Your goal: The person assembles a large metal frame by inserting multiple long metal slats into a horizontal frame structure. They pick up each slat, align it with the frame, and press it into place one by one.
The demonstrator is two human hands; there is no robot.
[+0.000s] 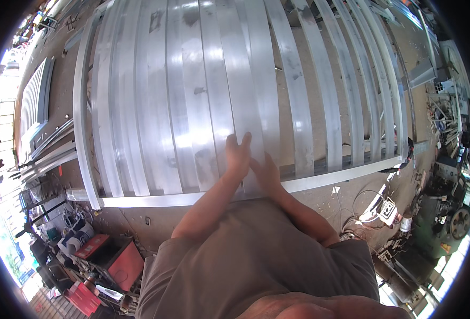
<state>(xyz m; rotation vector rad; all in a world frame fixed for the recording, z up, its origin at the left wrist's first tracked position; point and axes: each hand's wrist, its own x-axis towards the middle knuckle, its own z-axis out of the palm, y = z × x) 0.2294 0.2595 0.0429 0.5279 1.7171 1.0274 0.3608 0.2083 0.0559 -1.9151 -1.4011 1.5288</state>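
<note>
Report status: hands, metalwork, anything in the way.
Left hand and right hand at near end of middle slat, grip unclear. Slat lies among others. Near rail passes under forearms; no blockage seen.

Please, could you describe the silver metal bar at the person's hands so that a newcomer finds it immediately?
Start at the large silver metal frame. At its near side are the bare left hand and bare right hand. The long, flat silver metal bar runs away from them; unlike the neighbouring bars, it has both hands at its near end.
</note>
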